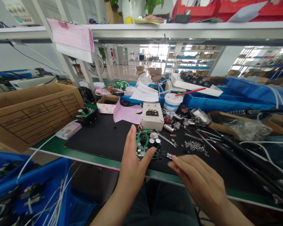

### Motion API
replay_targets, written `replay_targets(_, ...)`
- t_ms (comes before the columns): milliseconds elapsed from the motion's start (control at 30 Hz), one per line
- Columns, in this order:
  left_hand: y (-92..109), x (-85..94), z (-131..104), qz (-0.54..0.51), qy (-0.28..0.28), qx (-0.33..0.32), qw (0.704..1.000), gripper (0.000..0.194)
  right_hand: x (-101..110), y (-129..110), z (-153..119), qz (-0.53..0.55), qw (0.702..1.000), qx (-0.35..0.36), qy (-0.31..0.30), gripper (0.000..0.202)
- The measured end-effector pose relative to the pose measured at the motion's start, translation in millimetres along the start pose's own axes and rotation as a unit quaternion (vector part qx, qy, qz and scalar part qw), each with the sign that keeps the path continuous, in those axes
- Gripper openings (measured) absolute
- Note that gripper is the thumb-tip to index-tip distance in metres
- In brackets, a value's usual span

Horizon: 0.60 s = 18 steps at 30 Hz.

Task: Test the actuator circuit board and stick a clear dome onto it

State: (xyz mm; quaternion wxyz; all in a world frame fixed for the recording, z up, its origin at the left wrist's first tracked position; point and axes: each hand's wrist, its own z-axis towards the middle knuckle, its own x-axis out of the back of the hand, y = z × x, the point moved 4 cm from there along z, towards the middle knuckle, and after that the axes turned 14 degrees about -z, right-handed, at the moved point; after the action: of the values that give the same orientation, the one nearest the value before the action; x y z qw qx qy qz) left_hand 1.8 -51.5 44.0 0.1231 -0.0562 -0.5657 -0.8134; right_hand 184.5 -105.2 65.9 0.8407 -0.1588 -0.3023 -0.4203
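Circuit board [147, 143] is held by the left hand [133, 158], while the right hand [200, 175] grips pliers [169, 155].

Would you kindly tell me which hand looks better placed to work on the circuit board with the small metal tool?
Probably the right hand: it grips the small metal tool, its tip toward the circuit board. The left hand seems occupied, cupped around the board.

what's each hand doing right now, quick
Left hand: holding the circuit board between fingers and thumb.
Right hand: closed, holding small pliers.
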Motion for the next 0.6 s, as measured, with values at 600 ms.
replay_targets(600, -14, 22.4, 8, -0.08, -0.153, 0.018, 0.985, 0.101, -36, 15, -15, 0.42, 0.739, -0.502, -0.161, 0.05)
